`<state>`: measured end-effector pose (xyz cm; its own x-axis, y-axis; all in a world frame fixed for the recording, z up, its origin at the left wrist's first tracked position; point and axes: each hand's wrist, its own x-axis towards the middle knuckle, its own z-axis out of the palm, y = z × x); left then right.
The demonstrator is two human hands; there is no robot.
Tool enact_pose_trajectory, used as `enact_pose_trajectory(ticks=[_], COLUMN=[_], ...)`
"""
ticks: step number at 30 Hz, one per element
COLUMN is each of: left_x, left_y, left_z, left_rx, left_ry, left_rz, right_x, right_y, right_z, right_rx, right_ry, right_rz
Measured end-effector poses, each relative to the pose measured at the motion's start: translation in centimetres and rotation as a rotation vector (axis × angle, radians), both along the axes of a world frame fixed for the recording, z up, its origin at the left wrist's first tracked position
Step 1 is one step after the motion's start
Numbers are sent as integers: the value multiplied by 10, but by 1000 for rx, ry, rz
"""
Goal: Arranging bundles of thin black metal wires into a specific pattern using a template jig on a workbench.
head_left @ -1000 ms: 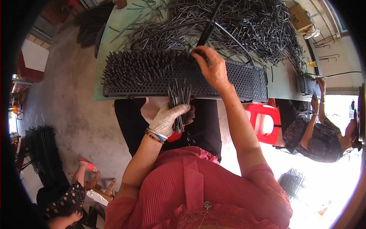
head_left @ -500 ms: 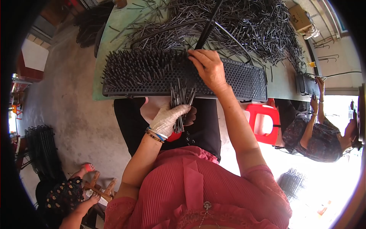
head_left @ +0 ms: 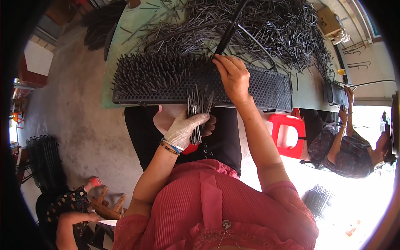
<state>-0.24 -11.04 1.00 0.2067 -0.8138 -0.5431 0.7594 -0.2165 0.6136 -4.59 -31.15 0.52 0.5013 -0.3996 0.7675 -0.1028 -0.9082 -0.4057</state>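
Mottled grey concrete floor (head_left: 98,125) around me, blown out white on my right. Green-topped table (head_left: 310,93) right in front of me. Red plastic stool (head_left: 299,154) to my right, small wooden stool (head_left: 104,211) low on my left. Pale wall (head_left: 368,85) far right, cardboard box (head_left: 328,21) near the table's far right corner. Strong light from a bright opening (head_left: 377,116) on my right; left side dimmer.

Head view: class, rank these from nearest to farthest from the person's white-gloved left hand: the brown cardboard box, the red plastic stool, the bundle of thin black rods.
1. Bundle of thin black rods: gripped in the white-gloved left hand.
2. Red plastic stool: off to the hand's right.
3. Brown cardboard box: farthest, at the picture's upper right.
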Motion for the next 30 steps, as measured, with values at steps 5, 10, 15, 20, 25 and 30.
enact_pose_trajectory(ticks=[5, 10, 15, 20, 25, 30], left_x=[-3, -2, -6, -3, -4, -4], left_y=[-2, -2, -1, -1, -1, 2], left_z=[-3, -5, 0, 6, -2, -5], left_rx=[-13, -3, -35, -123, -104, -67], left_ry=[51, 16, 14, 48, -29, -64], left_rz=[53, 40, 109, 59, 27, -5], right_x=[-3, -3, -28, -52, -57, -56], right_y=[3, 4, 23, 34, 28, 15], right_z=[2, 14, 35, 35, 29, 30], right_rx=[-61, -79, 579, 1173, 1535, 1254], right_ry=[80, 148, 231, 364, 244, 76], right_rz=[11, 10, 64, 245, 331, 218])
